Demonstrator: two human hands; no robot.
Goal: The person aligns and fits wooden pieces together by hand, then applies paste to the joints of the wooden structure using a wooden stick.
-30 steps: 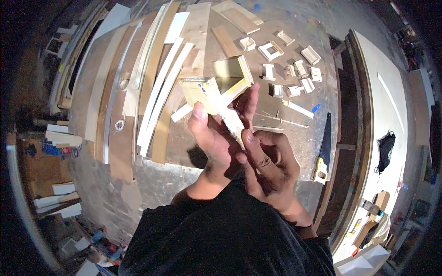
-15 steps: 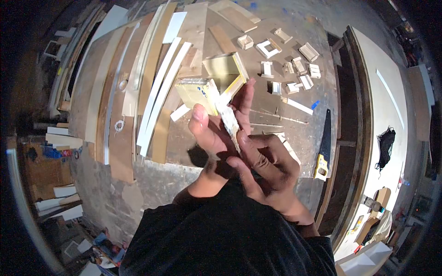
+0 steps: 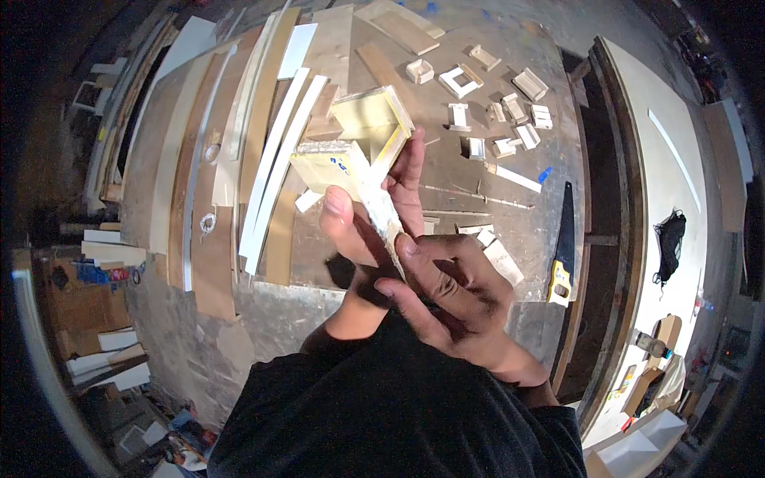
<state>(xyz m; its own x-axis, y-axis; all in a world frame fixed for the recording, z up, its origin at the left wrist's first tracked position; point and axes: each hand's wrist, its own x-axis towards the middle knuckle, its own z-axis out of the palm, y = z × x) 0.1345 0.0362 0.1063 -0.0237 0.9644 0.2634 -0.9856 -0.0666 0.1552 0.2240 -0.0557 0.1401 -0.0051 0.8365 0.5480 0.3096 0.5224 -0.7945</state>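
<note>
A small pale wooden piece (image 3: 323,169) made of joined boards, with blue marks and a rough whitish edge, is held up over the table. My left hand (image 3: 358,239) supports it from below, its thumb on the near board and its fingers behind. My right hand (image 3: 458,291) touches the piece's narrow lower end with a fingertip and has the thumb close beside it. Whether anything small is between the right fingers is hidden.
Long boards and white strips (image 3: 275,171) lie at the left. Several small wooden assemblies (image 3: 528,83) are at the upper right. A handsaw (image 3: 561,255) lies near the table's right edge. Beyond a gap, a white panel (image 3: 653,199) holds a black cord bundle (image 3: 669,245).
The wooden piece and both hands have shifted a little to the left. The piece is turned slightly, and my right thumb has moved lower, away from the fingertip.
</note>
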